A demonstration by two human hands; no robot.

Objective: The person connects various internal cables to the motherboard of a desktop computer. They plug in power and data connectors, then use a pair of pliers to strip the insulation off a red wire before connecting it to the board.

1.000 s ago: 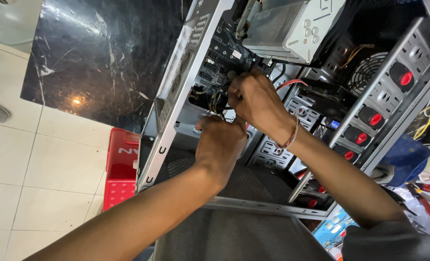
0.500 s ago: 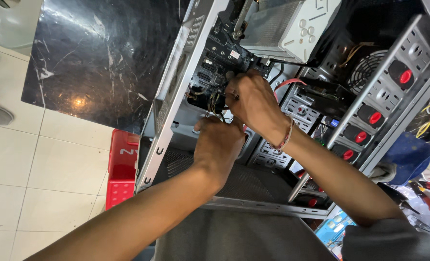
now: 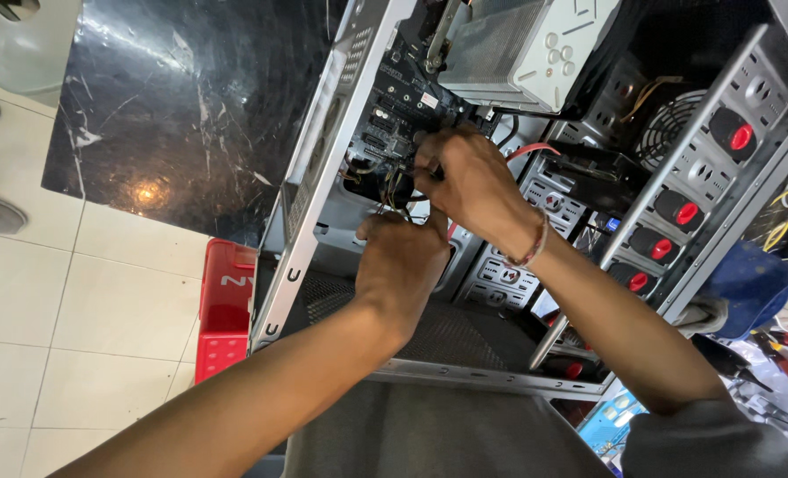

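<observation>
An open grey computer case point(image 3: 310, 230) lies in front of me with its side panel off. Both my hands reach into it, over the dark motherboard point(image 3: 394, 115). My right hand point(image 3: 469, 181) pinches a black cable connector among thin coloured wires near the board's edge. My left hand point(image 3: 403, 261) sits just below it with fingers curled around the same bundle of wires point(image 3: 392, 196). My fingertips and the connector are mostly hidden by the hands. A red thin cable point(image 3: 535, 150) arcs behind my right hand.
A silver power supply box point(image 3: 526, 44) sits at the top of the case. The drive cage with red clips point(image 3: 686, 212) stands at right. A red plastic crate point(image 3: 226, 305) is on the tiled floor at left. Tools point(image 3: 779, 354) lie at far right.
Both hands stay on the connector; the view has shifted slightly and my right hand has edged a little toward the motherboard.
</observation>
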